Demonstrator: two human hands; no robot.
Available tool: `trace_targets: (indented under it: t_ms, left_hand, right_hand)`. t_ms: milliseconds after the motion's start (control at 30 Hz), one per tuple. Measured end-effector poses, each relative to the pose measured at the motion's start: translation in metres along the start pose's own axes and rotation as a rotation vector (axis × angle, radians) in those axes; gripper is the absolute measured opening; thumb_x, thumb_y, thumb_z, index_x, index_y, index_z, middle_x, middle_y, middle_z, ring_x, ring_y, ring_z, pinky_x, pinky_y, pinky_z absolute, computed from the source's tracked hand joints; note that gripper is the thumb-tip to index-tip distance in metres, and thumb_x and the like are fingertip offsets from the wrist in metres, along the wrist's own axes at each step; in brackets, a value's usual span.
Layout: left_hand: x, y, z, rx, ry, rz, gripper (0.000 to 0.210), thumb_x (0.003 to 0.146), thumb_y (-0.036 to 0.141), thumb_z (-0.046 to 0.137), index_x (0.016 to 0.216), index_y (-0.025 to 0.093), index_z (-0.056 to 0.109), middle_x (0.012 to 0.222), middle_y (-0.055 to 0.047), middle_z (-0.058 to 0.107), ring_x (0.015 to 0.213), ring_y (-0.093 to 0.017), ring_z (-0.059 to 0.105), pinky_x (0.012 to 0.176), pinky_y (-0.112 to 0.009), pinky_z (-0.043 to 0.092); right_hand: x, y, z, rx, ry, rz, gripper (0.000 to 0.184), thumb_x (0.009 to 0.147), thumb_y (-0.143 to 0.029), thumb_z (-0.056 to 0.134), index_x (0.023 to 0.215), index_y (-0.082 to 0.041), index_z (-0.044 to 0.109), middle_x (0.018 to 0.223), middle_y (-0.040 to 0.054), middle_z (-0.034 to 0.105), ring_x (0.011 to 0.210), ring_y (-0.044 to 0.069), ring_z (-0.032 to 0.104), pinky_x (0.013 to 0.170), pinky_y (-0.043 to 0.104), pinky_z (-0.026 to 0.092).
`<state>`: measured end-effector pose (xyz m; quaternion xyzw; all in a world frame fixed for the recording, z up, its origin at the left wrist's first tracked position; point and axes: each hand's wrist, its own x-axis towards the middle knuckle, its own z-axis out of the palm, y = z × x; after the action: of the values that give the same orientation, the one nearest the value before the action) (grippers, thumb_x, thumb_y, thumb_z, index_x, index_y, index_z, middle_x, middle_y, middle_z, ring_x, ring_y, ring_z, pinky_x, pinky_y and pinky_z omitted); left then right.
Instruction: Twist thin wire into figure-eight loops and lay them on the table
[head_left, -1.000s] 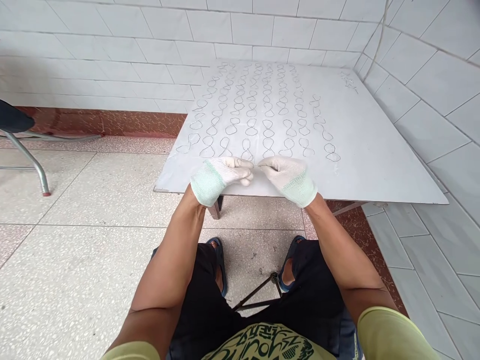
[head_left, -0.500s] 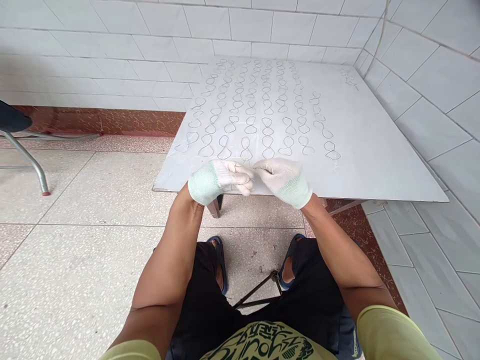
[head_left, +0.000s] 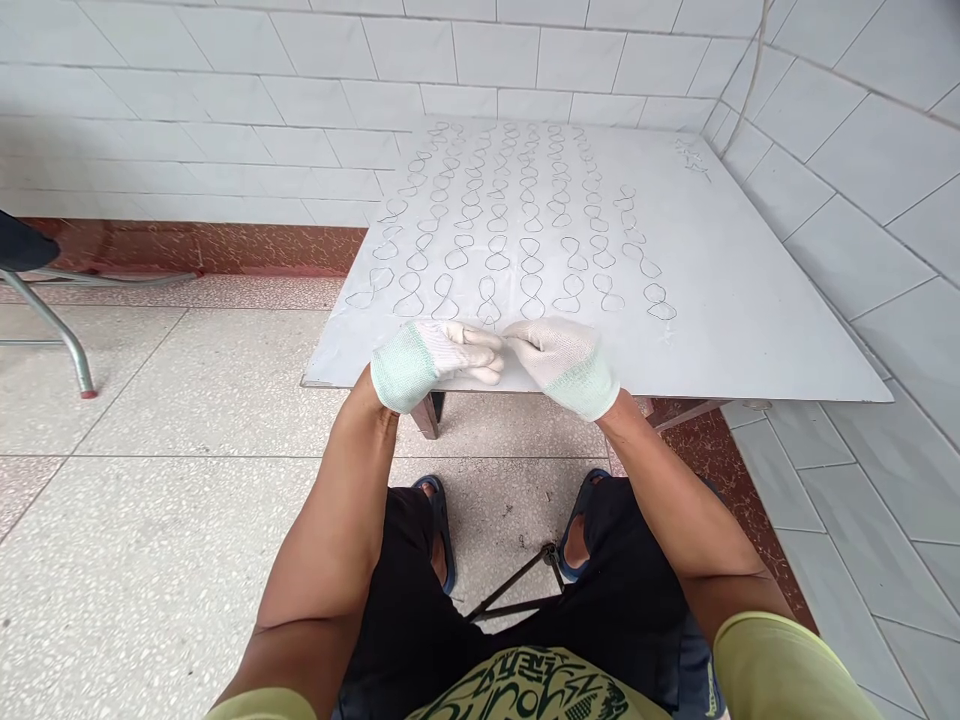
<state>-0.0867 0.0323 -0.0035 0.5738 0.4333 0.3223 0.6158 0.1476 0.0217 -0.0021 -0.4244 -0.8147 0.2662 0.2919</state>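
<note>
My left hand point(head_left: 466, 352), in a white glove with a green cuff, is closed at the front edge of the table, its fingers bent and pressed together. Its fingertips meet those of my right hand point(head_left: 551, 352), gloved alike, which makes a pinch. Between them is a thin wire, mostly hidden by the fingers. Just beyond the gloves lies a thin dark figure-eight wire loop point(head_left: 488, 287). More such loops spread away in rows over the white tabletop point(head_left: 750, 320).
A small pile of thin wire pieces point(head_left: 691, 158) lies at the far right corner of the table. Tiled walls point(head_left: 495, 50) border the table behind and on the right. A metal chair leg point(head_left: 71, 335) stands on the floor at left.
The fingers of my left hand have drawn closer together and nearer to my right fingertips. The view has shifted slightly; the loops on the table lie as before.
</note>
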Motion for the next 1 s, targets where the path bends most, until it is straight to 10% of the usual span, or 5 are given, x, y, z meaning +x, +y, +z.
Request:
trace_targets:
  t_ms: [267, 533, 1000]
  left_hand:
    - [-0.003, -0.003, -0.009, 0.032, 0.166, 0.149, 0.05, 0.088, 0.064, 0.09, 0.094, 0.015, 0.086, 0.098, -0.015, 0.088, 0.099, -0.027, 0.084, 0.11, -0.045, 0.062]
    - [-0.003, 0.006, 0.001, 0.151, 0.168, 0.147, 0.037, 0.083, 0.05, 0.085, 0.065, 0.019, 0.077, 0.073, -0.007, 0.076, 0.075, -0.019, 0.069, 0.086, -0.036, 0.058]
    - [0.011, -0.003, 0.015, -0.088, -0.05, 0.133, 0.038, 0.082, 0.052, 0.089, 0.066, 0.02, 0.073, 0.06, -0.003, 0.063, 0.065, -0.019, 0.063, 0.086, -0.041, 0.061]
  right_hand:
    - [-0.006, 0.0, 0.005, 0.014, 0.173, 0.024, 0.037, 0.112, -0.03, 0.054, 0.105, -0.027, 0.09, 0.111, 0.0001, 0.088, 0.105, 0.022, 0.08, 0.099, 0.036, 0.058]
    - [-0.005, 0.005, -0.011, 0.053, 0.072, 0.136, 0.032, 0.104, -0.041, 0.072, 0.129, -0.027, 0.087, 0.125, 0.0047, 0.087, 0.115, 0.027, 0.081, 0.107, 0.043, 0.062]
    - [0.003, -0.014, -0.01, 0.368, 0.114, 0.257, 0.025, 0.101, -0.029, 0.069, 0.077, -0.024, 0.075, 0.085, 0.0001, 0.083, 0.088, 0.017, 0.078, 0.086, 0.03, 0.061]
